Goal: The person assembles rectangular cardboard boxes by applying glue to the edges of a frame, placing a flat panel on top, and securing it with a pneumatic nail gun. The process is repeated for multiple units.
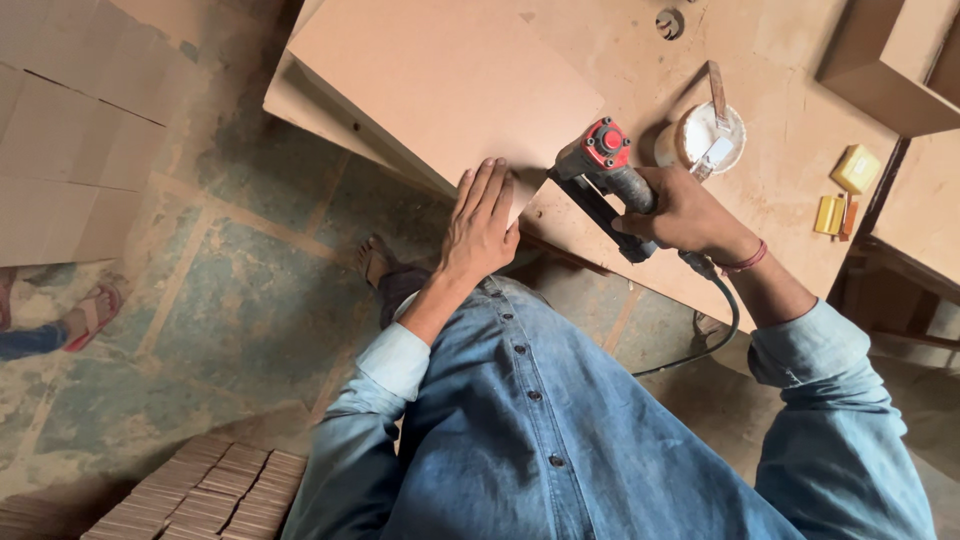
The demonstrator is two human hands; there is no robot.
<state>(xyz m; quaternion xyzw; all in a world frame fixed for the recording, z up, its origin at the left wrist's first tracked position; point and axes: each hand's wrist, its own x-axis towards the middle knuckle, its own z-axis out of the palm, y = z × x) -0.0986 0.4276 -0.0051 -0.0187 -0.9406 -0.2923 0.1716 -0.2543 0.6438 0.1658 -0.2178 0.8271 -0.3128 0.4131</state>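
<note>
the fingers of the left hand [480,222] lie flat and close together, palm down, pressing on the near corner of a fibreboard panel [440,85], with nothing gripped in them. the fingers of the right hand [683,212] are curled tight around the handle of a pneumatic nail gun [605,175], a black tool with a red cap on its head. the gun's nose sits at the panel's near edge, just right of the left hand's fingertips, touching or almost touching the board; which one cannot be told. a black hose [715,335] runs from the gun's handle down past the right wrist, which wears a red thread band [745,262]. the panel lies tilted on a larger workbench [790,150] of the same tan board, and its near corner overhangs the bench edge. beyond the gun, on the bench, stands a round white glue pot [692,150] with a brush [718,105] resting across it. further right of the pot lie two small yellow blocks [856,168]. both arms wear blue denim sleeves [395,365]. below the panel, on the worn floor, a sandalled foot [375,262] shows. left of it, at the frame's edge, is another person's foot [92,312] in a pink sandal. near the bottom edge lies a stack of thin wooden strips [215,495].
</note>
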